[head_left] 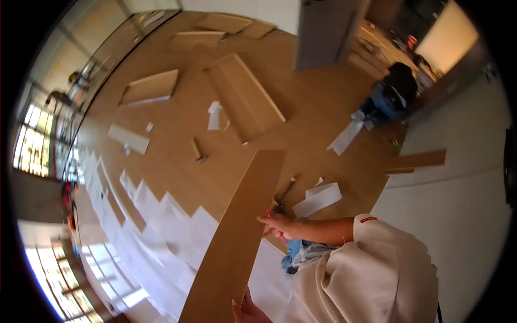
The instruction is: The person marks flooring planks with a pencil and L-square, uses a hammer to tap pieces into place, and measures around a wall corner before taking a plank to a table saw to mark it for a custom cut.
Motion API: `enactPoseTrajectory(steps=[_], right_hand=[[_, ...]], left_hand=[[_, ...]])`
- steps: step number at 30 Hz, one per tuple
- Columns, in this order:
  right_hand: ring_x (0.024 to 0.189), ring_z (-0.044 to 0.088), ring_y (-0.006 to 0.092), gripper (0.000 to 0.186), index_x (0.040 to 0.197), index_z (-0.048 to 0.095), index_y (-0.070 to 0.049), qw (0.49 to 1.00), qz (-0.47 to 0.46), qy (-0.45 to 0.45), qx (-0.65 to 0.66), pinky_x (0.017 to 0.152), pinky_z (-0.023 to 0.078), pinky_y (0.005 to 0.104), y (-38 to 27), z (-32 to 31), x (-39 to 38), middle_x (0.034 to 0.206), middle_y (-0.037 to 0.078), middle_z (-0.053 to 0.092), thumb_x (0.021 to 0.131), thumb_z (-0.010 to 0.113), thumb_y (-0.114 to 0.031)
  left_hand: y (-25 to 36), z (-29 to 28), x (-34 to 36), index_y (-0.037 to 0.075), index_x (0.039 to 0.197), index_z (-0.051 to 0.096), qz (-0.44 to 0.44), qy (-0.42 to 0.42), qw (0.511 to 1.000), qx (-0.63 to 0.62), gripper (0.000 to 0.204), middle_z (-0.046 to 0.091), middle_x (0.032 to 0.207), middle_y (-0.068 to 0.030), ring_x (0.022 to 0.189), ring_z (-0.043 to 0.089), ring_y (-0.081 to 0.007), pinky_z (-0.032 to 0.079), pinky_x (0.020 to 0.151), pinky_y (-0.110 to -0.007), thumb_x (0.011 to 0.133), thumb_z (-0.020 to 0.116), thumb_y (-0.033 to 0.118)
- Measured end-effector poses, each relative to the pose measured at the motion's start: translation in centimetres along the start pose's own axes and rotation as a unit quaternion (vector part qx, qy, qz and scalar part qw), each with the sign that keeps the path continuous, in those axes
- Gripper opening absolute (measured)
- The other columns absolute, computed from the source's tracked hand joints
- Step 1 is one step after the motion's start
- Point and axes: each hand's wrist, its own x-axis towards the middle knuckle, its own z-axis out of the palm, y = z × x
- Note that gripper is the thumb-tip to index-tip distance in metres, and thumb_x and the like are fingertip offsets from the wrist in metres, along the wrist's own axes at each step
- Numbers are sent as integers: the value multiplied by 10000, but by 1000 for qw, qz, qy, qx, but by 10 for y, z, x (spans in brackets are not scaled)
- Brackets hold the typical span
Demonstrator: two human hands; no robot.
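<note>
A long brown floor plank (pixel 237 237) stretches up from the lower edge, in front of my body. My left hand (pixel 249 311) grips its edge near the bottom of the view; some of the fingers are hidden. My right hand (pixel 278 225) is at the plank's right edge farther up, index finger reaching toward the board. A thin red stick (pixel 284 239), like a pencil or marker, is held in the right hand. Below that hand, a hammer (pixel 287 191) lies on the laid brown floor, beside a curled white strip (pixel 318 199).
White underlay sheet (pixel 167 226) meets the stepped plank edge at the left. A second hammer (pixel 198 151), shallow cartons (pixel 245 99) and paper scraps (pixel 214 116) lie on the floor. Another person (pixel 390 97) crouches at the upper right, near a grey door (pixel 326 35).
</note>
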Motion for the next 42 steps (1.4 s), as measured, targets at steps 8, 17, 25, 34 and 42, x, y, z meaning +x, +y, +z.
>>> enactPoseTrajectory(steps=[8, 17, 25, 34, 42], right_hand=[[579, 396, 17, 219, 986, 666, -142, 920, -152, -187, 310, 465, 229, 202, -62, -13, 11, 786, -72, 602, 948, 747, -342], [512, 378, 73, 282, 731, 550, -149, 919, -236, -90, 303, 470, 286, 289, -161, -38, 96, 643, -31, 470, 905, 757, -229], [528, 503, 119, 358, 683, 609, -64, 935, -298, 84, 172, 474, 376, 304, -303, -75, 116, 632, 22, 578, 897, 754, -311], [933, 726, 226, 377, 1028, 711, -45, 870, -451, 193, -48, 747, 549, 400, -431, -194, 61, 1009, 111, 759, 958, 624, -405], [974, 699, 378, 384, 1129, 713, -118, 812, -96, 551, -163, 860, 545, 513, -282, -463, 71, 1032, 164, 738, 987, 556, -439]], left_hand=[[9, 100, 103, -107, 1316, 561, -51, -147, 987, 50, 443, 610, 1350, -249, 1256, 586, -363, 411, 1167, -530, 980, 624, 175], [-18, 136, 317, 22, 1473, 456, -484, -270, 774, 308, 622, 483, 1506, -245, 1401, 450, -381, 337, 1191, -535, 1034, 499, 460], [-139, 451, 507, -47, 1256, 613, 65, -559, 585, 584, 487, 675, 1074, -217, 989, 671, -317, 541, 880, -467, 1039, 525, 381], [-325, 636, 565, 49, 1105, 652, -481, -524, 435, 552, 498, 635, 716, -65, 548, 571, -210, 452, 460, -363, 1018, 508, 517], [-394, 742, 486, 44, 1079, 634, -537, -471, 449, 537, 508, 605, 665, -62, 464, 524, -213, 420, 400, -361, 1019, 498, 530]])
